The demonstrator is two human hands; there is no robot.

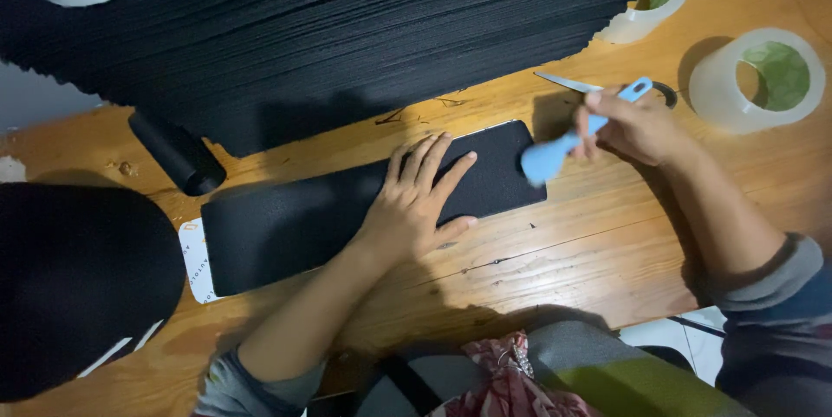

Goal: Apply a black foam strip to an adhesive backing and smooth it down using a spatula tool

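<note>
Left hand (416, 200): fingers spread flat, pressing black sheet (347, 209) at frame centre on worktop (555, 252). Right hand (637, 127), upper right: fist closed round blue tool (563, 144), its head just beside sheet's right end.

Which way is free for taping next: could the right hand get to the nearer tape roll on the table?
Probably yes. The right hand is close to the tape roll, with bare wooden table between them, but its fingers already grip a blue-handled knife.

Wooden desk (555, 252): black sheet (286, 218) at centre, black stack (347, 27) along far edge, 2 tape rolls (763, 79) far-right corner.
</note>
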